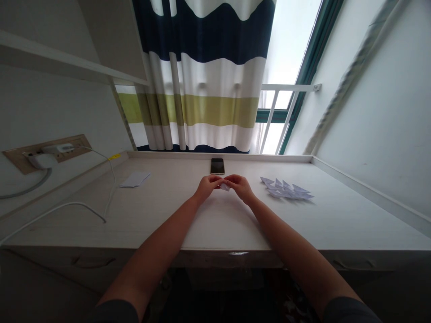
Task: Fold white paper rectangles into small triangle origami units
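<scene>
Folded paper (224, 187), light and flimsy, was pinched at its edges by the left hand (206, 187) and right hand (239, 186), near the bench's (215, 224) back edge.

We look into bright daylight through a wide, bending lens

Daylight comes through the window (281, 114) at the top right and burns out to white, spilling a soft glow across the pale bands of the curtain (215, 76). The counter (168, 224) is lit evenly, with only faint, diffuse shadows beneath the left hand (205, 188), the right hand (240, 188) and the small folded paper (225, 187). The space under the counter (215, 291) falls almost to black, so we lose most detail there. Toward the frame edges, we see straight lines lean and bow, and the wall (377, 112) at the right stretches away. Fine paper creases look slightly soft.
</scene>
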{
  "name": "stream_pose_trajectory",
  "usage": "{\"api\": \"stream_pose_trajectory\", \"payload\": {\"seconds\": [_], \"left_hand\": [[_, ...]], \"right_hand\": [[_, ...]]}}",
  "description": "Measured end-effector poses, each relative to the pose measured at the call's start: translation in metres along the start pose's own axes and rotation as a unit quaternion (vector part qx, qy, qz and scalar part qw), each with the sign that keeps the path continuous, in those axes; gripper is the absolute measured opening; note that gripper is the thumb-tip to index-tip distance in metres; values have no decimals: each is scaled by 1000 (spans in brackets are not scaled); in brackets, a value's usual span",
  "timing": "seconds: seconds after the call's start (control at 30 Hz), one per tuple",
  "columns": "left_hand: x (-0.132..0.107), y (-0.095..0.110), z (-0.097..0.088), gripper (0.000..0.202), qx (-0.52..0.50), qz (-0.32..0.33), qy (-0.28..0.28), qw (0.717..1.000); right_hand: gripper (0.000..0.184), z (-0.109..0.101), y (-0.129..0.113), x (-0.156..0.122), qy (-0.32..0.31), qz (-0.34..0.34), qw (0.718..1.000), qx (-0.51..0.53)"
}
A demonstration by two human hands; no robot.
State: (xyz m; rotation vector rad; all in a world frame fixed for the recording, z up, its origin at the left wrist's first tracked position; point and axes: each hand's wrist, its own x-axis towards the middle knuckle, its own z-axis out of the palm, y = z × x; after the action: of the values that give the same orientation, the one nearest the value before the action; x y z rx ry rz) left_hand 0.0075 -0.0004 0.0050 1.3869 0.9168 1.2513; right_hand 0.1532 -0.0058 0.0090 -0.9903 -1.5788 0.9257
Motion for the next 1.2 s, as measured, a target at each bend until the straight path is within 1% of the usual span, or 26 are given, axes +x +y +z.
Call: {"api": "stream_pose_trajectory", "payload": {"seconds": [0.13,0.27,0.47,0.67,0.9,0.97,1.07,1.2], "left_hand": [[-1,1,-1,28,-18,-7,-20,1000],[0,-1,-1,28,0,-10,-22,1000],[2,-2,-2,26,14,9,-11,1000],[1,1,-1,21,47,12,-3,999],[0,-2,0,21,46,19,-31,998],[-1,-2,0,23,39,10,-40,998],[-1,-2,0,28,44,4,-46,998],[0,-3,-1,32,57,16,-17,998]], "right_hand": [[26,-1,1,1,25,13,998,49],[25,-3,5,3,40,14,997,69],[28,-2,3,2,22,30,996,86],[24,-2,5,3,26,37,994,98],[21,-1,4,1,14,55,990,132],[22,-1,2,0,9,55,991,125],[25,0,-2,-1,18,51,994,94],[29,1,-3,-1,30,44,997,51]]}}
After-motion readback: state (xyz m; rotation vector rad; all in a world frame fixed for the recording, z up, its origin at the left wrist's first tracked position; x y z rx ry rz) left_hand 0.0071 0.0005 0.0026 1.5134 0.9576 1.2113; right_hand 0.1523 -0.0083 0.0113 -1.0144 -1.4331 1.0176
